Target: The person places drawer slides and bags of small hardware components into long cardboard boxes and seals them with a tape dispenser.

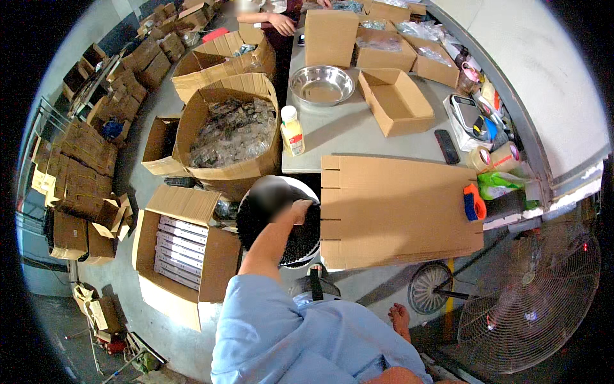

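Note:
My left hand (298, 212) reaches over a white-rimmed bucket (318, 246) near the middle of the view. Its fingers look closed, and what they hold, if anything, is hidden. Inside the bucket lies a dark mass of black material (256, 224), partly smeared by a blur. My right hand (400, 318) hangs low beside my body, holding nothing, with its fingers loosely curled and a little apart. A flat brown cardboard sheet (396, 214) with slots along its left edge extends from the table beside the bucket.
Left of the bucket stands an open carton (211, 262) of stacked white strips. Beyond it is a large box (233, 137) of clear plastic bags. The table holds a metal basin (322, 85), open box (396, 102) and tape dispenser (474, 203). A fan (531, 301) stands right; another person's hand (281, 24) is far off.

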A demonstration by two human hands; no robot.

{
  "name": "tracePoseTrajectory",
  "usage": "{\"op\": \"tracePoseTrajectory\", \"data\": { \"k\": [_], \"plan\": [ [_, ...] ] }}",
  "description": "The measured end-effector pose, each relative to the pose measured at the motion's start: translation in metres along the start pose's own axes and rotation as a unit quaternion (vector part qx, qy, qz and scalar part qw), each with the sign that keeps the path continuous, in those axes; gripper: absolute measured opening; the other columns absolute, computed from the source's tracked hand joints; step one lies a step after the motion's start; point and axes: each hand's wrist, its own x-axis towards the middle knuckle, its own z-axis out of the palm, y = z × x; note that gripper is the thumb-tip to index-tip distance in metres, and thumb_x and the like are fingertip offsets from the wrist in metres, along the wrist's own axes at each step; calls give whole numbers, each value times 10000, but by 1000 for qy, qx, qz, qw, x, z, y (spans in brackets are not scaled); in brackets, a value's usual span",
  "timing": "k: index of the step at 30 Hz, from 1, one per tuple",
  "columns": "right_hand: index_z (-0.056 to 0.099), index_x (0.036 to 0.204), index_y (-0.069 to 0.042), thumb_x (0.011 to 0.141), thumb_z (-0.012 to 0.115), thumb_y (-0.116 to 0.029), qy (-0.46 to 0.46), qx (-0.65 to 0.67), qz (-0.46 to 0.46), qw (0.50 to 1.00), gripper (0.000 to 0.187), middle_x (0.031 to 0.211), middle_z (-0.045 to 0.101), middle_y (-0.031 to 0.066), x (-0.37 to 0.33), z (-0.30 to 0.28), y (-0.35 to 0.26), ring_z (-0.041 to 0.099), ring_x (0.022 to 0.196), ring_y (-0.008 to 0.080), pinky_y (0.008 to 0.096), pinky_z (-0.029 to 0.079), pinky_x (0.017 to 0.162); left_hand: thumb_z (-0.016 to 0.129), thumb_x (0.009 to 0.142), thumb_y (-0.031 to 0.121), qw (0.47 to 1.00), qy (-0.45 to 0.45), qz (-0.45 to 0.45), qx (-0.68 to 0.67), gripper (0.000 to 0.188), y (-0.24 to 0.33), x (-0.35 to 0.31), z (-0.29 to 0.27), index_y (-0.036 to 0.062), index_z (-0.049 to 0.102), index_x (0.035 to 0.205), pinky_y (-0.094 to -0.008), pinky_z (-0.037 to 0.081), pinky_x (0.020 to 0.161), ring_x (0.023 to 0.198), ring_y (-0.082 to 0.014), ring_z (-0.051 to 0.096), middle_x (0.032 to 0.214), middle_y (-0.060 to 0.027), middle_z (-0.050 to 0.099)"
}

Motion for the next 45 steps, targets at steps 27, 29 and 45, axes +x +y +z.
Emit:
{"op": "tracePoseTrajectory", "data": {
  "k": [27,29,45],
  "plan": [
    [552,1114,-28,763,661,-128,-363,-317,-516,708,381,1094,568,168,98,82,-420,540,1027,313,389,437,885,510,947,222,616,679,242,-317,220,252,-287,-12,60,512,798,-338,440,662,616,-161,490,684,-44,524],
    [521,1174,-47,742,677,-143,-347,-282,-623,642,469,1195,510,171,74,114,-430,469,1122,343,424,376,957,527,935,290,468,607,478,-429,273,276,-318,-10,91,470,757,-318,364,554,514,-132,361,582,-7,403],
    [510,1080,-45,891,515,-158,-150,-575,-508,623,221,941,570,228,165,114,-393,545,899,408,490,435,756,694,781,311,668,687,-211,-191,474,44,-303,-34,5,551,1113,-373,438,869,997,-291,555,1101,-201,562]
  ]
}}
